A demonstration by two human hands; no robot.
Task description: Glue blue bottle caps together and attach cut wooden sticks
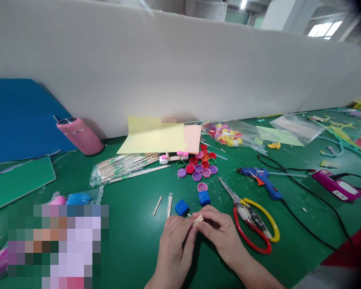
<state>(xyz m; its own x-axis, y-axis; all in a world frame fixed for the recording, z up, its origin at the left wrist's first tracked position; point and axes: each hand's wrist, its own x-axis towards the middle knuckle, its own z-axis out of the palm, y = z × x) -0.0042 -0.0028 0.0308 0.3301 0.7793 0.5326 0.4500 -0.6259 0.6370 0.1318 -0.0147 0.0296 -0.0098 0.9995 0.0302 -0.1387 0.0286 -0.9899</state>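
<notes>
Short pale wooden sticks (198,219) are pinched between the fingertips of both my hands, low over the table. My left hand (177,241) is closed around them from the left, and my right hand (221,229) grips them from the right. How many sticks are in the fingers I cannot tell. Just beyond the hands are two blue block-like pieces (182,207), perhaps stacked caps, with a pink bottle cap (202,187) behind the right one. A loose short stick (157,206) and a wrapped bundle of sticks (169,204) lie ahead of my left hand.
Scissors (246,218) lie right of my hands, and a blue glue gun (260,180) with a trailing cord lies farther right. Coloured caps (197,176), bagged sticks (126,168), paper sheets (153,136) and a pink flask (80,135) stand toward the white partition. The lower left is pixelated.
</notes>
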